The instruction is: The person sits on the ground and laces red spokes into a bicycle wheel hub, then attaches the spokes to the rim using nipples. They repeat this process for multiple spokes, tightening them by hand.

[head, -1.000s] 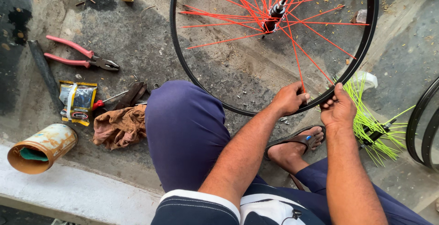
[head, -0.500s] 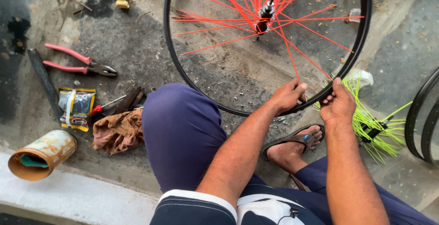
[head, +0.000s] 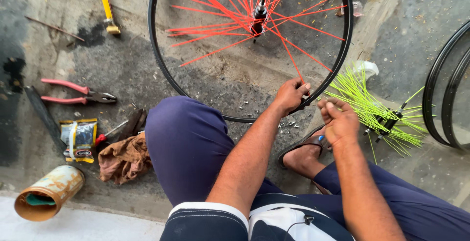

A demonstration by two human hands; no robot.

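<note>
R hand [head: 338,121] just off the rim [head: 164,69], fingers curled, maybe pinching sth small but can't tell; L hand [head: 290,95] grips rim's near edge by a red spoke [head: 293,64], w/ hub [head: 258,14] beyond and green spokes [head: 367,106] right of rim.

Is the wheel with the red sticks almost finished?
Partly. Many red spokes already fan out from the hub toward the black rim. Several ends hang loose, short of the rim. The left hand holds the rim where one spoke meets it; the right hand is just off it, fingers curled. A green-spoked hub lies beside, apart from the spare rims.
</note>
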